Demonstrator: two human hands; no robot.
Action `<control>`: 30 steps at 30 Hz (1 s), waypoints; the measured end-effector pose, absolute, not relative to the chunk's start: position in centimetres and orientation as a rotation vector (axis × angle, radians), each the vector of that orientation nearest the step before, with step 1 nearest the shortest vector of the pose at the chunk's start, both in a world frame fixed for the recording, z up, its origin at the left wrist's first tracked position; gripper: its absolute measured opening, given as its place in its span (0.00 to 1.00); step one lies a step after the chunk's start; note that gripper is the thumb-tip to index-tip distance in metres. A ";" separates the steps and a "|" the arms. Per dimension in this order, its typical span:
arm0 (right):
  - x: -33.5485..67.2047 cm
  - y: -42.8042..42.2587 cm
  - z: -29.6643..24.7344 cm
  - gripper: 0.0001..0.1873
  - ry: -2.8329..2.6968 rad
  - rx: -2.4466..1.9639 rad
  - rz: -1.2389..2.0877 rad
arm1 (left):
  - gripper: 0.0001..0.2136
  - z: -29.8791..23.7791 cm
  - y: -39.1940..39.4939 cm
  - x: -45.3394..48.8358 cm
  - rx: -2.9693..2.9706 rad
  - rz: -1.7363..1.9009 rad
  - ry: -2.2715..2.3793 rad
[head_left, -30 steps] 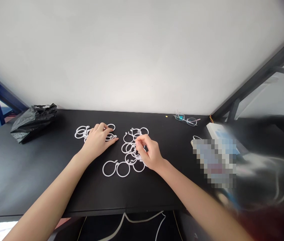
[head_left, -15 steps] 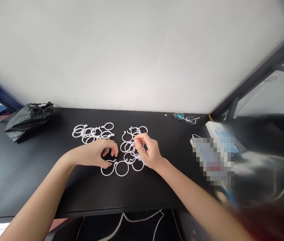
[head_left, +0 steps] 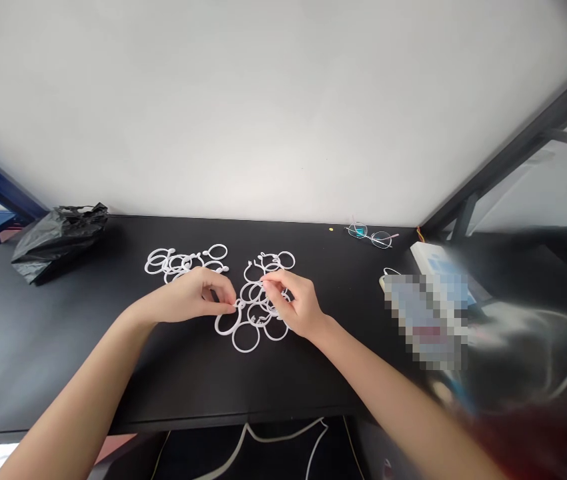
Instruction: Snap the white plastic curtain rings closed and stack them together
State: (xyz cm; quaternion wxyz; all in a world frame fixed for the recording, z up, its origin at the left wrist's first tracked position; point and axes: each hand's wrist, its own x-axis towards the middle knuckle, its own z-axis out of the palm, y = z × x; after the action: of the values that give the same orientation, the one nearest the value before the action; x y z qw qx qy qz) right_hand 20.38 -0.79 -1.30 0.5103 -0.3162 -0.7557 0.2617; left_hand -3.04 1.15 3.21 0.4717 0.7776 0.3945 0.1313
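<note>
A pile of white plastic rings (head_left: 246,337), with small clasp ends, lies on the black desk below my hands. My left hand (head_left: 201,293) is closed in a pinch on the end of a white ring (head_left: 227,321) at the pile's left side. Over the pile's right part, my right hand (head_left: 293,303) has thumb and index finger pressed together; whether a ring is between them cannot be made out. Farther left is a second group of white rings (head_left: 160,260), partly hidden behind my left hand.
A crumpled black plastic bag (head_left: 61,240) sits at the left rear. Eyeglasses (head_left: 369,235) lie by the wall at right, near a white box (head_left: 431,260) and a blurred-out phone-like object (head_left: 421,320). White cables (head_left: 283,439) hang below the desk's front edge.
My left thumb and fingers have come together on a ring, which has shifted slightly right and up. My right hand has moved a little left, fingers still pinched.
</note>
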 end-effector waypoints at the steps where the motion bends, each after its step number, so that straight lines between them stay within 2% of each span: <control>1: 20.3 -0.8 -1.2 0.07 -1.822 -0.740 0.670 | 0.06 3.2 1.2 -2.9 1.874 0.372 0.963; 8: 20.0 -0.9 -0.7 0.09 -1.743 -0.812 1.014 | 0.07 2.2 1.2 -1.6 1.800 0.760 0.882; 13: 20.1 -0.7 -0.3 0.12 -1.571 -0.898 1.241 | 0.08 2.0 1.0 -0.8 1.617 0.859 0.890; 18: 20.2 -0.6 -0.1 0.11 -1.500 -0.883 1.360 | 0.13 1.7 0.8 -0.1 1.430 0.937 0.945; 26: 20.1 -0.6 -0.7 0.15 -1.435 -0.881 1.201 | 0.17 1.2 -0.2 1.1 1.666 0.831 0.880; 30: 20.1 -0.6 -0.9 0.16 -1.449 -0.883 1.111 | 0.16 0.7 -0.6 1.4 1.766 0.792 0.954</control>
State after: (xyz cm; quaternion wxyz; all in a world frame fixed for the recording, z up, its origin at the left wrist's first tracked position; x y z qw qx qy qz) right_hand 20.07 -0.62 -0.94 0.5287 -0.3695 -0.6065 0.4649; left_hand 1.44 -0.56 0.68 0.4723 0.7214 0.3897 0.3235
